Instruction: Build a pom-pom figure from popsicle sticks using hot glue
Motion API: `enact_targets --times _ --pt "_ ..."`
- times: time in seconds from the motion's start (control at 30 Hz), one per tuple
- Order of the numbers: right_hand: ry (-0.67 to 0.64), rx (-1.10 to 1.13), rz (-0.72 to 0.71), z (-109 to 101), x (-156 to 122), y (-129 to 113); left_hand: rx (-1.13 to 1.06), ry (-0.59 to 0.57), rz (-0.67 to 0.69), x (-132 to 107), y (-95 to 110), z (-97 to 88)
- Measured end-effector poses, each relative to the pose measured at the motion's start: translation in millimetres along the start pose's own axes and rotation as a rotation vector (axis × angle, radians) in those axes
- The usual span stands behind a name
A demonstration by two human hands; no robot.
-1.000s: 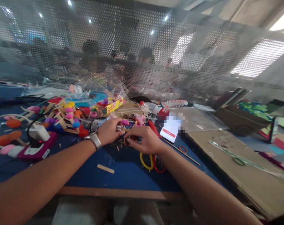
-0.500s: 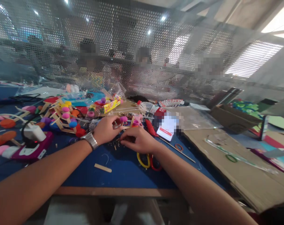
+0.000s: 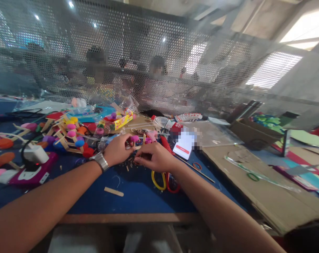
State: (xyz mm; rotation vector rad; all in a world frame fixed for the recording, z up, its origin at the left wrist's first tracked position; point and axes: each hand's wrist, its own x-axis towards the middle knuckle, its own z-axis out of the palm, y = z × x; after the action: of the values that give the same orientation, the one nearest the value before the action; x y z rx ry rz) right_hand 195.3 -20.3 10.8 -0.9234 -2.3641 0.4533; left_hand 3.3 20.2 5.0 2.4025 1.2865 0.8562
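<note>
My left hand (image 3: 119, 149), with a metal-band watch (image 3: 100, 160) on its wrist, pinches a small craft-stick piece with a pink ball-like part (image 3: 134, 139). A short craft stick (image 3: 144, 139) stands up from it between my two hands. Close against its right side, my right hand (image 3: 155, 156) has its fingers curled together; what they grip is hidden. Beneath both hands lie small wood scraps. Scissors with yellow and red handles (image 3: 159, 181) rest below my right wrist. A loose craft stick (image 3: 113, 191) lies flat on the blue tabletop (image 3: 96, 203).
At left, colourful craft-stick pieces (image 3: 68, 131) are heaped behind a purple power strip (image 3: 45, 168) with plugs and cables. A lit phone (image 3: 184, 144), a plastic bottle (image 3: 161, 121) and a thin rod (image 3: 201, 174) lie to the right, beside flat cardboard (image 3: 235, 189). A perforated screen (image 3: 127, 45) stands behind.
The view has turned slightly right, so everything sits a little further left. Both hands keep nearly the same pose around the craft-stick piece, with slight finger movement at most.
</note>
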Motion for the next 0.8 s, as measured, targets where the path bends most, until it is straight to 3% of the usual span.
enact_targets --times 0.13,0.37,0.5,0.7,0.8 --pt "-0.088 -0.211 0.078 -31 -4 -8 -0.015 0.009 -0.004 -1 -1 1.3" --pt "-0.106 -0.47 0.517 -86 -53 9 -0.051 0.041 -0.086 -3 -2 3.8" --pt "-0.169 -0.535 0.742 -88 -90 23 -0.053 0.054 -0.082 -3 -5 4.6" --pt "-0.159 -0.494 0.802 -75 -114 19 -0.078 0.095 -0.02 -3 -9 7.2" --pt "-0.129 -0.508 0.864 -73 -114 16 -0.099 0.04 -0.022 -3 -9 7.1"
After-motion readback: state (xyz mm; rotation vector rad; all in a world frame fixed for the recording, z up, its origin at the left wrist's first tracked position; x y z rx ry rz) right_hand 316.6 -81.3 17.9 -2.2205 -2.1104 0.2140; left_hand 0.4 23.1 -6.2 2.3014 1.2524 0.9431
